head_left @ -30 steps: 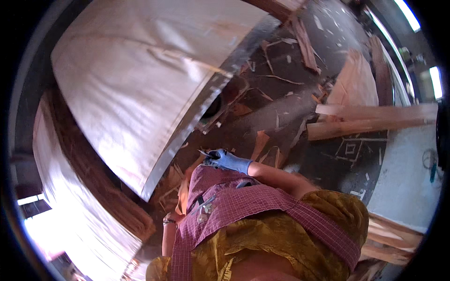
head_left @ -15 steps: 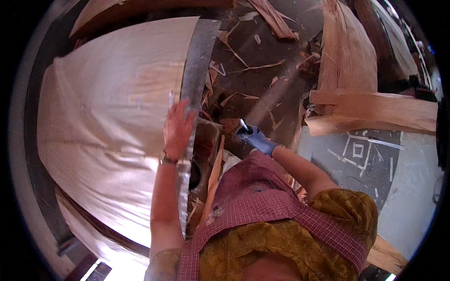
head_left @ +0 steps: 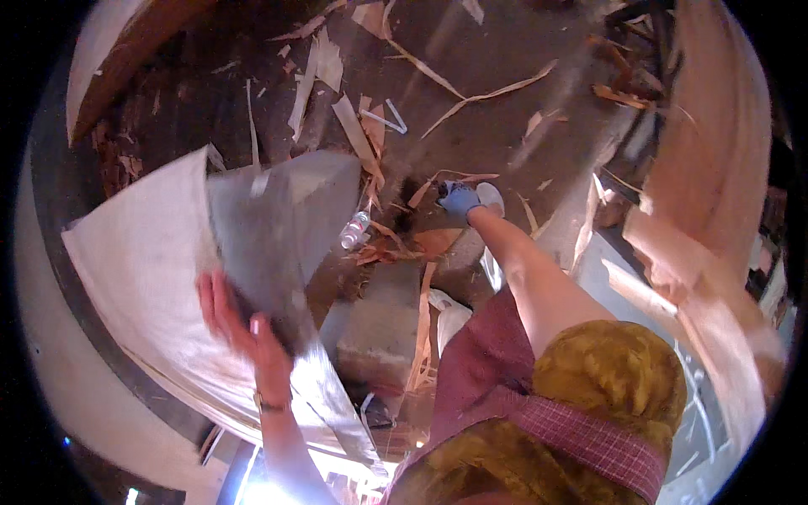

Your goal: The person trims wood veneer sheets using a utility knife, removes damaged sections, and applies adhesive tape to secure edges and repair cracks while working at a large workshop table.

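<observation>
My left hand (head_left: 244,332), bare with a band at the wrist, is open over the right edge of a pale, thin sheet (head_left: 151,244) that looks like wood veneer. Its fingers are stretched, and the thumb stands apart. I cannot tell whether it touches the sheet. Beside the sheet, a flat grey surface (head_left: 261,227) shows, blurred in part. My right hand (head_left: 460,200) wears a blue-grey glove and reaches forward over the littered floor. Its fingers are curled round something dark and small that I cannot make out. A white rounded thing (head_left: 491,199) shows just right of the glove.
A clear plastic bottle (head_left: 354,230) lies among wood scraps (head_left: 358,139) on the brown floor (head_left: 471,93). A concrete-like block (head_left: 379,324) stands between the sheet and my apron. Large veneer pieces (head_left: 711,126) line the right side. A curved wooden sheet (head_left: 126,50) is at the far left.
My view has shifted. My left hand has moved left and nearer me, while the gloved hand has stretched further forward. More grey surface shows beside the pale sheet, which covers less of the view.
</observation>
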Demonstrator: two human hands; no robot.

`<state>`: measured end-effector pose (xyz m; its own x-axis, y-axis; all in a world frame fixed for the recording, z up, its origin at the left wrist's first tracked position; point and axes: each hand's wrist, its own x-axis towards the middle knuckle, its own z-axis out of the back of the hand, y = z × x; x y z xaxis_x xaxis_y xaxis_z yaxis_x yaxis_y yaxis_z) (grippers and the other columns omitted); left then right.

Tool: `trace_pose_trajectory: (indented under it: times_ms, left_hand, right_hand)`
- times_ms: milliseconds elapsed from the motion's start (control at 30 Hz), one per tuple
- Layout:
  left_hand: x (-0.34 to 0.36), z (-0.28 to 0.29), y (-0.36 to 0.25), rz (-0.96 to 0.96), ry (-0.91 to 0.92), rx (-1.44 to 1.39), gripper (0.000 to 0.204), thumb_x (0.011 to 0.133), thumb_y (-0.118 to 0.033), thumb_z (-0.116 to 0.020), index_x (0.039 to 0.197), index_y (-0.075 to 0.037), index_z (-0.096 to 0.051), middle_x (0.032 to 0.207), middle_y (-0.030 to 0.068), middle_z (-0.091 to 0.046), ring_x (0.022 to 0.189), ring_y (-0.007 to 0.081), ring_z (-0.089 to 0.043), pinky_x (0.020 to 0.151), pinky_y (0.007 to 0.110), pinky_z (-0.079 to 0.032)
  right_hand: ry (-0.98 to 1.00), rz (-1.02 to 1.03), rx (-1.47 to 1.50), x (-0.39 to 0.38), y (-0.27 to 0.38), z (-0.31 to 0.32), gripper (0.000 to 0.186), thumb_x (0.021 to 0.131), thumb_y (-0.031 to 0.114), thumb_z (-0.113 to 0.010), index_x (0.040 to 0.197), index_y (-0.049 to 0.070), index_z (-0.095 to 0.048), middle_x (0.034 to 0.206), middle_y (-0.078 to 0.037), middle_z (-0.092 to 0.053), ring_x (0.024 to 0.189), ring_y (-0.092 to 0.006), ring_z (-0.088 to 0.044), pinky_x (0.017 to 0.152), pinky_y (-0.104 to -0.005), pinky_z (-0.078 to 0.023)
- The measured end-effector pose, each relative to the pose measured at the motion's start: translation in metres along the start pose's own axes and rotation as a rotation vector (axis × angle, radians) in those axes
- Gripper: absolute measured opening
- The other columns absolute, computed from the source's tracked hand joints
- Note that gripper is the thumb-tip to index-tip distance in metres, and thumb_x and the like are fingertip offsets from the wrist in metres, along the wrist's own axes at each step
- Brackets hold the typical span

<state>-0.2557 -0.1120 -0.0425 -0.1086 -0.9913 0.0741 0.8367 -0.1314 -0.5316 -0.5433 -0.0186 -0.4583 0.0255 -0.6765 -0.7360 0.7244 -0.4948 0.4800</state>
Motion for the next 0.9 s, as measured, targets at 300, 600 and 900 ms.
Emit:
trace_pose_trajectory:
  times_ms: [300,600,900]
  left_hand:
    - [0.0,0.01,0.022,0.11,0.121,0.594,0.078,0.095,-0.061,-0.037,0.147,-0.002,-0.029,0.152,0.0205,-0.023,0.143,0.038,-0.024,0.116,0.055,-0.023]
    - [0.024,0.001,0.03,0.157,0.223,0.556,0.076,0.096,-0.058,-0.034,0.145,0.0,-0.032,0.15,0.0232,-0.028,0.142,0.0413,-0.025,0.114,0.056,-0.025]
    - [-0.002,0.025,0.021,-0.001,0.14,0.382,0.074,0.097,-0.055,-0.031,0.144,0.002,-0.035,0.148,0.026,-0.032,0.141,0.0446,-0.025,0.113,0.057,-0.026]
  right_hand:
    - [-0.233,0.156,-0.236,0.257,-0.004,-0.043,0.036,0.089,0.024,-0.058,0.123,0.011,-0.051,0.117,-0.02,-0.056,0.099,-0.0356,-0.064,0.078,-0.0481,-0.053]
    - [-0.09,0.089,-0.359,0.324,-0.001,-0.047,0.028,0.093,0.016,-0.047,0.12,0.008,-0.055,0.117,-0.021,-0.055,0.099,-0.0382,-0.064,0.087,-0.0471,-0.05]
    - [0.006,0.427,0.368,0.115,0.017,0.025,0.038,0.083,0.031,-0.074,0.109,0.006,-0.065,0.1,-0.012,-0.068,0.09,-0.0237,-0.063,0.083,-0.037,-0.049]
